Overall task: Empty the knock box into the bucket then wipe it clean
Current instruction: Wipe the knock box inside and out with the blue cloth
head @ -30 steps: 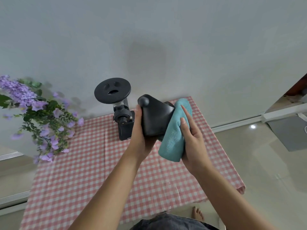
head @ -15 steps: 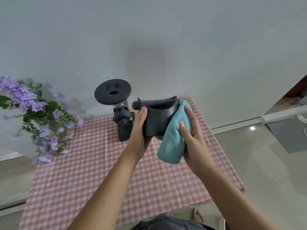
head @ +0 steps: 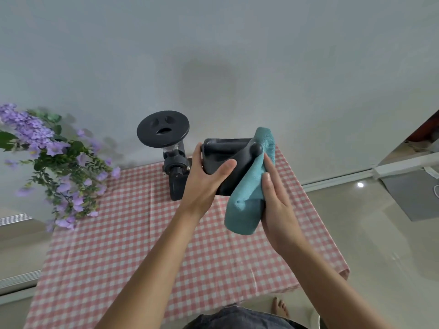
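Holding a black knock box [head: 225,167] in the air at the centre of the frame, a person works above a counter [head: 142,245] covered in pink-and-white check cloth. The left hand [head: 204,181] clasps the box from its left side, thumb laid across the near wall and the other fingers curled round the far side, closed firmly on it. The box is tipped so its open mouth and the knock bar [head: 228,146] across it face up and toward the camera; the bar runs left to right in the frame.

The right hand [head: 275,205] sits just right of the box, lower in the frame, with fingers mostly straight, pressing a folded teal cloth [head: 247,200] flat against the box's right outer wall. The cloth rises past the right rim at the top and hangs below the box at the bottom.

The cloth-bearing hand lies right of the opening, so reaching the inside would mean moving it left and over the rim. Whether any grounds remain inside is hard to tell; the interior looks dark and bare.

A black grinder [head: 173,162] stands on the counter behind the left hand. Purple flowers [head: 47,157] fill the left edge. No bucket is in view.
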`<state>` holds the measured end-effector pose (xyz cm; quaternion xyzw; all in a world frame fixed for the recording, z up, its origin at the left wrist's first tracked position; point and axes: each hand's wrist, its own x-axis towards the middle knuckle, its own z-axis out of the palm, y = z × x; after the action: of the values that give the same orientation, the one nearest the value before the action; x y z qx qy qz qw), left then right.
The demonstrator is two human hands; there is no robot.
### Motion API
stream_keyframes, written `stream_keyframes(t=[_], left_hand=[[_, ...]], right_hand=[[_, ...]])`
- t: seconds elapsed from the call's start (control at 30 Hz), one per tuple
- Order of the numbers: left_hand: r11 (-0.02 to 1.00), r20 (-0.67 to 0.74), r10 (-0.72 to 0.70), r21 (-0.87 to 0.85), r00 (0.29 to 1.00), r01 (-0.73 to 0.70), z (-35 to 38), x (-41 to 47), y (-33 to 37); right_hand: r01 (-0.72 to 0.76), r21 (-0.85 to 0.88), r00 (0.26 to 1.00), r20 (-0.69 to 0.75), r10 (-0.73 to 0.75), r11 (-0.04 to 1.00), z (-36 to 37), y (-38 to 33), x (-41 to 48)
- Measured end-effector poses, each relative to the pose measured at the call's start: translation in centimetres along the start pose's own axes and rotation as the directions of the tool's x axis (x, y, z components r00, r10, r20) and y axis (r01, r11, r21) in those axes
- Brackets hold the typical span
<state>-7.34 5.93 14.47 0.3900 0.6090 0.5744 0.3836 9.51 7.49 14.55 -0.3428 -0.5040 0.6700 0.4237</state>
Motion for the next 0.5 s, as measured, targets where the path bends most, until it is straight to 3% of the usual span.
stream_keyframes(t=[0.1, 0.2, 0.33, 0.4, 0.5], left_hand=[[0.995, 0.007, 0.017, 0.095, 1.0, -0.018, -0.1, -0.1, 0.5], [0.995, 0.048, 0.068, 0.063, 0.996, -0.071, -0.2, -0.4, 0.4], [0.987, 0.243, 0.129, 0.066, 0.961, -0.149, -1.4, -0.8, 1.2], [0.984, 0.342, 0.126, 0.077, 0.931, -0.161, -1.8, -1.3, 1.5], [0.983, 0.356, 0.113, 0.096, 0.927, -0.157, -2.3, -1.8, 1.8]], right_hand=[[0.07, -0.098, 0.997, 0.021, -0.068, 0.993, 0.2, -0.1, -0.3], [0.106, -0.138, 0.994, 0.048, -0.1, 0.985, 0.2, -0.1, -0.2], [0.057, 0.052, 0.998, 0.024, -0.058, 0.997, -1.5, -1.3, 1.0], [0.044, -0.01, 0.994, 0.102, -0.043, 0.999, -2.7, -2.5, 1.6], [0.0, -0.151, 0.968, 0.247, 0.037, 0.989, -4.5, -4.3, 2.6]])
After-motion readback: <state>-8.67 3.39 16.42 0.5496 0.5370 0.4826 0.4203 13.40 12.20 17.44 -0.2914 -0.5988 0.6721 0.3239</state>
